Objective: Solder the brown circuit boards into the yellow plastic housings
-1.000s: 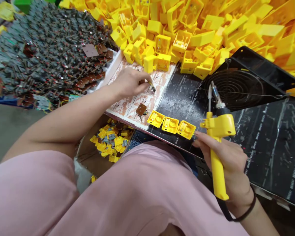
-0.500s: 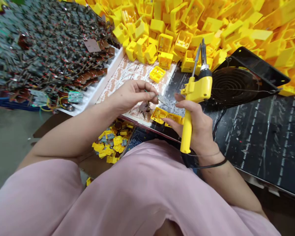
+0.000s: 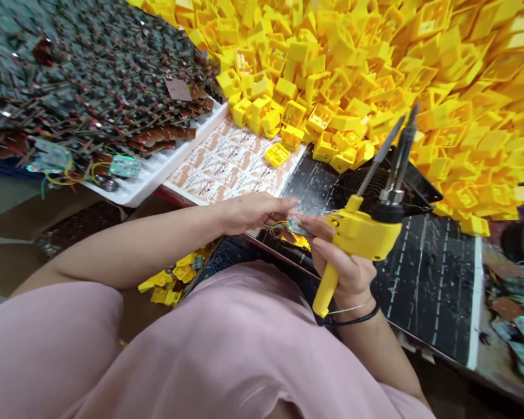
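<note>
Your right hand [image 3: 347, 270] wraps the handle of a yellow soldering gun [image 3: 362, 233], fingers curled around the grip, with its metal tips pointing toward 1 o'clock. Your left hand [image 3: 248, 212] comes in from 9 o'clock, fingers close together and stretched forward. Between the hands, at 12 o'clock and close in, is a small circuit board [image 3: 294, 224] trailing thin coloured wires [image 3: 277, 224]. Your fingers hide much of it, so you can't make out its joints, and I can't tell which hand is pinching it.

Yellow plastic housings [image 3: 353, 75] lie heaped from 12 to 2 o'clock, and a single housing [image 3: 277, 155] sits on a printed sheet [image 3: 227, 160]. A black bench mat [image 3: 423, 273] lies at 3 o'clock, and a wire fan guard [image 3: 367, 186] is partly hidden behind the gun. At 10 o'clock, wired boards [image 3: 91, 75] are piled above a white foam tray [image 3: 157, 169]. At 8 o'clock, your forearm and pink shirt [image 3: 70, 349] cut off a heap of yellow pieces [image 3: 166, 285].
</note>
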### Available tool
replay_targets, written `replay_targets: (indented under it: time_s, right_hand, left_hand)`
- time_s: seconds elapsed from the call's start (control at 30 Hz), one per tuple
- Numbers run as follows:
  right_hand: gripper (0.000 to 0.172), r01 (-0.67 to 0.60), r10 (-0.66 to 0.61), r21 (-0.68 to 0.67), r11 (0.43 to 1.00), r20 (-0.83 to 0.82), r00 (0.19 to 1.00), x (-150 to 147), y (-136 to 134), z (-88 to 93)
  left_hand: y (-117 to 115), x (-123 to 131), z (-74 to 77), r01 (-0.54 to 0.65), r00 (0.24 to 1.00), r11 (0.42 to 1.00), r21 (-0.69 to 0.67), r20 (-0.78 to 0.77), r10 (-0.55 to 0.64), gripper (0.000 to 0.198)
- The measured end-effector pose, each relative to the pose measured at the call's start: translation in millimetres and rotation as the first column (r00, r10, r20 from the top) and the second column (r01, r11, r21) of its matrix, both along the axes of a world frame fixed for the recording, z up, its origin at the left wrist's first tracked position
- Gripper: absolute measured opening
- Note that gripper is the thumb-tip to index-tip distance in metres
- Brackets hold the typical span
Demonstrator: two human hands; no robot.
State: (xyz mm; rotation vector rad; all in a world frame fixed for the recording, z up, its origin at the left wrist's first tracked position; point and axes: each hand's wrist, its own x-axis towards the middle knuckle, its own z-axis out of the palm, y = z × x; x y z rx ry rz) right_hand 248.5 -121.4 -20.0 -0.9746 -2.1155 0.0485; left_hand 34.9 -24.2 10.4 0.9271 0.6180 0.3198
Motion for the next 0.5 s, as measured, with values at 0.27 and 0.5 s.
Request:
replay_targets:
  time_s: [0.27, 0.5]
  right_hand:
    - [0.058, 0.141, -0.121, 0.072, 0.987, -0.225, 0.967, -18.8, -3.9, 4.4]
    - [0.042, 0.282, -0.283, -0.088, 0.955, -0.549, 0.786, -38.3, -0.9, 3.1]
  left_hand:
    - [-15.3, 16.0, -7.5, -0.472, 0.875, 0.879, 0.058, 0.153, 0.460, 0.031]
    - [-24.3, 9.9, -15.7, -0.483, 0.868, 0.863, 0.149, 0.213, 0.449, 0.027]
